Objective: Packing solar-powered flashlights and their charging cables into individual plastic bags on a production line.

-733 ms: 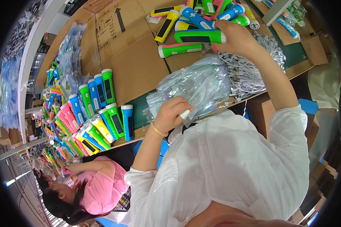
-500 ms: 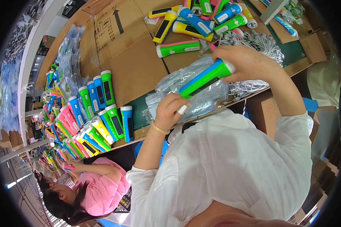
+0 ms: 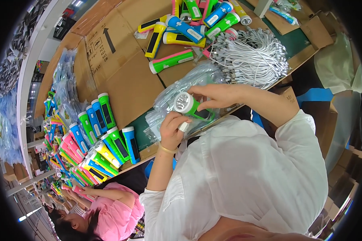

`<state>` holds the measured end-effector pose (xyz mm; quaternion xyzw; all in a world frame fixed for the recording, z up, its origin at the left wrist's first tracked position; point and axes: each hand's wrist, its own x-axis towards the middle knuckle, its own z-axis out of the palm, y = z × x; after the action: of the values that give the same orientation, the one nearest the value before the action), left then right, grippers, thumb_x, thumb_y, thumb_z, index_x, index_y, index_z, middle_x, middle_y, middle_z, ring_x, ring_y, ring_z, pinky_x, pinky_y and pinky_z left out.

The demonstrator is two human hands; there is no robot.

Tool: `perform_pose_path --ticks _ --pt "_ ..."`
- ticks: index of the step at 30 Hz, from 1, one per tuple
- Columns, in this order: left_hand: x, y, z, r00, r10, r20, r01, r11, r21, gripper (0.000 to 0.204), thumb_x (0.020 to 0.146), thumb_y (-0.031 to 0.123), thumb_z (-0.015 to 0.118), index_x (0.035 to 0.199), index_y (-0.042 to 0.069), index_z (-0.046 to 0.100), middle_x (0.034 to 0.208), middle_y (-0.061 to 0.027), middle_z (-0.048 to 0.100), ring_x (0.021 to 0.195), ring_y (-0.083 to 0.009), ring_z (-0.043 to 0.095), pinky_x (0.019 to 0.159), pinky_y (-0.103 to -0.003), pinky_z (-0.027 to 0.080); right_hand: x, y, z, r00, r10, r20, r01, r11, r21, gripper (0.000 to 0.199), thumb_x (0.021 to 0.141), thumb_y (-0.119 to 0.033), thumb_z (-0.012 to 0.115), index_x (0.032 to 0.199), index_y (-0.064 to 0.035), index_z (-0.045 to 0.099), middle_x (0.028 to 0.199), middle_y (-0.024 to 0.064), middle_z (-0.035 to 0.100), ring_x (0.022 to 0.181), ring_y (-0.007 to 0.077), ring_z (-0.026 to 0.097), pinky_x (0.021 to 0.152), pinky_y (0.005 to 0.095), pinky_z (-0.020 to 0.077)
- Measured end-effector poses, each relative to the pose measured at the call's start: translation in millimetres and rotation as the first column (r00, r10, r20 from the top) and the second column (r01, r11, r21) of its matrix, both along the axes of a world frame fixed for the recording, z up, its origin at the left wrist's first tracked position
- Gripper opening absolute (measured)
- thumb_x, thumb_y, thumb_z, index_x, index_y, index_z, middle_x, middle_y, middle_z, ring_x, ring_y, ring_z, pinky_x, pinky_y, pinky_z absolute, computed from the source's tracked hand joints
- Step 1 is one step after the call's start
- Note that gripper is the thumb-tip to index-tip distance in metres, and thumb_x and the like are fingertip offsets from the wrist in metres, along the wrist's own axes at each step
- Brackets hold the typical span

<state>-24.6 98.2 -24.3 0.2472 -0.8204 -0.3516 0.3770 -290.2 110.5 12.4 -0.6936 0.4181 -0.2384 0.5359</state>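
My right hand grips a green flashlight from above. Its round lens end faces left and up, and a dark panel shows along the body. Close below that lens, my left hand is closed in a pinch around a small white piece, whose kind I cannot make out. Whether these fingers also touch the flashlight is unclear. Under both hands lies a pile of clear plastic bags. A bundle of white cables rests just beyond my right forearm.
Several loose flashlights lie on cardboard at the far side. Upright flashlights stand in rows at left, beside more plastic bags. A white post rises there. A co-worker in a pink top sits at lower left.
The flashlight has turned, so its lens end now points left instead of right. My right hand has moved left and nearer to me. The left hand keeps the white piece.
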Motion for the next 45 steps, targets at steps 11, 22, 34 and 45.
perform_pose_path --ticks 11,22,34,45 --pt "-20 -8 -7 0.996 -0.086 -0.029 0.083 0.993 -0.085 0.017 0.076 0.001 0.077 0.090 0.005 0.068 0.088 -0.0090 0.058 0.080 -0.0257 0.058 0.070 -0.033 0.048 13 0 12 0.723 0.085 -0.686 -0.321 0.920 -0.224 0.034 0.085 -0.022 0.070 0.117 -0.0103 0.063 0.099 0.0115 0.067 0.095 0.0322 0.068 0.079 0.0455 0.0548" --pt "-10 -7 -10 0.997 0.020 0.076 -0.017 0.999 -0.045 0.017 0.078 0.004 0.077 0.091 0.004 0.066 0.093 -0.0110 0.062 0.088 -0.0307 0.061 0.075 -0.039 0.051 -66 -16 47 0.629 -0.712 -0.313 0.444 0.659 -0.607 0.017 0.091 -0.016 0.069 0.089 -0.0002 0.066 0.081 0.0104 0.069 0.065 0.0198 0.062 0.059 0.0325 0.0508" --pt "-3 -11 -11 0.999 0.025 0.038 -0.023 0.999 -0.040 0.016 0.081 0.006 0.076 0.091 0.003 0.064 0.110 -0.0141 0.065 0.104 -0.0345 0.063 0.087 -0.041 0.052 -41 16 78 0.604 -0.503 0.618 0.413 0.861 0.298 0.019 0.101 -0.020 0.058 0.085 -0.0109 0.053 0.063 -0.0036 0.043 0.052 0.0040 0.035 0.046 0.0218 0.0251" --pt "0 0 -2 0.989 0.143 0.044 -0.146 0.987 0.068 0.018 0.082 0.008 0.078 0.090 0.001 0.064 0.109 -0.0143 0.066 0.101 -0.0323 0.064 0.086 -0.039 0.053 -17 13 3 0.854 -0.501 0.140 0.462 0.854 0.237 0.027 0.098 -0.015 0.064 0.075 -0.0081 0.051 0.064 -0.0041 0.047 0.053 0.0033 0.041 0.047 0.0224 0.0300"
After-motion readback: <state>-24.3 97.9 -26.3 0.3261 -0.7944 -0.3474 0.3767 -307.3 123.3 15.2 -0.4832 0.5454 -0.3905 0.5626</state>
